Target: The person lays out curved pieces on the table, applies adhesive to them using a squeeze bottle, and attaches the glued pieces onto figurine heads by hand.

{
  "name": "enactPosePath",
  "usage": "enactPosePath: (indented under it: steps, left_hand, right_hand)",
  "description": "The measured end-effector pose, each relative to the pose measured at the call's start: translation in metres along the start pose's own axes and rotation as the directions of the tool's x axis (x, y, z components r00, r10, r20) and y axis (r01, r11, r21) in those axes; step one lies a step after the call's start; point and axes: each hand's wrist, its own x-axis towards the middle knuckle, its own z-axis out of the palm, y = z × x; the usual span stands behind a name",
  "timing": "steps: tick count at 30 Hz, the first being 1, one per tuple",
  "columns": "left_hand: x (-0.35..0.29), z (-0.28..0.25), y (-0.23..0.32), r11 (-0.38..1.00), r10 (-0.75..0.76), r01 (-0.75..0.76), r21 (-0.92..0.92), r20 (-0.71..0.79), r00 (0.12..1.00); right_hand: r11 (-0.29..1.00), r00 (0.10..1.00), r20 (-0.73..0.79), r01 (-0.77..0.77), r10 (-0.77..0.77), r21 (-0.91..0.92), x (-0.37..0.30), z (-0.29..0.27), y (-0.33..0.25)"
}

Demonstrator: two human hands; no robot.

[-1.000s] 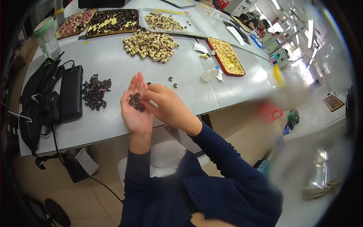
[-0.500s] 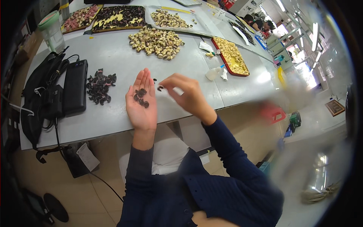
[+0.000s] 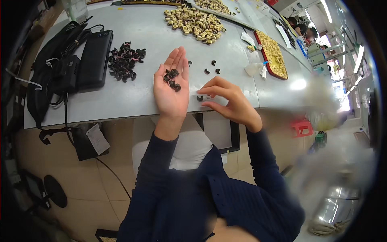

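My left hand (image 3: 172, 90) is palm up with its fingers stretched out. Several small dark curved pieces (image 3: 173, 74) lie loose on that palm. To its right, over the near part of the table, my right hand (image 3: 229, 99) is open, thumb and fingers apart. Between its fingertips, a single dark C-shaped piece (image 3: 200, 98) appears to lie on the tabletop. Farther off are more loose curved pieces (image 3: 207, 71), spaced apart. A heap of similar dark pieces (image 3: 125, 61), some showing pinkish parts, sits left of my left hand.
A black power bank (image 3: 94, 59), a dark bag (image 3: 45, 86) and cables occupy the table's left side. Beyond my hands is a heap of pale, dark-edged pieces (image 3: 194, 25). At the right are a red-rimmed tray (image 3: 262, 48) and a small translucent bottle (image 3: 254, 69).
The whole view has shifted. My right hand has moved toward the table's near edge and away from my left palm, uncovering loose pieces. My left hand still bears its dark pieces.
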Motion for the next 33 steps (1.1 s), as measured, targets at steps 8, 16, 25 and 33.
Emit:
enactPosePath:
  steps: [8,16,25,33]
  left_hand:
    - [0.0,0.0,-0.003,1.0,0.0,0.0,0.007,0.016,1.0]
    - [-0.002,0.002,-0.002,0.997,-0.012,0.009,0.08,0.031,0.999]
    - [-0.002,0.0,-0.003,0.991,-0.076,0.073,0.109,0.028,0.997]
    - [-0.002,0.005,-0.003,0.988,-0.081,0.076,0.137,0.029,0.996]
  right_hand:
    - [0.999,0.991,-0.136,-0.012,0.006,-0.04,0.01,0.026,0.02]
    - [1.0,0.936,-0.35,-0.026,0.018,-0.017,0.034,0.028,-0.003]
    - [0.998,0.947,-0.318,0.04,-0.05,-0.039,0.053,0.039,0.007]
    - [0.999,0.933,-0.358,0.033,-0.019,0.033,0.052,0.031,0.006]
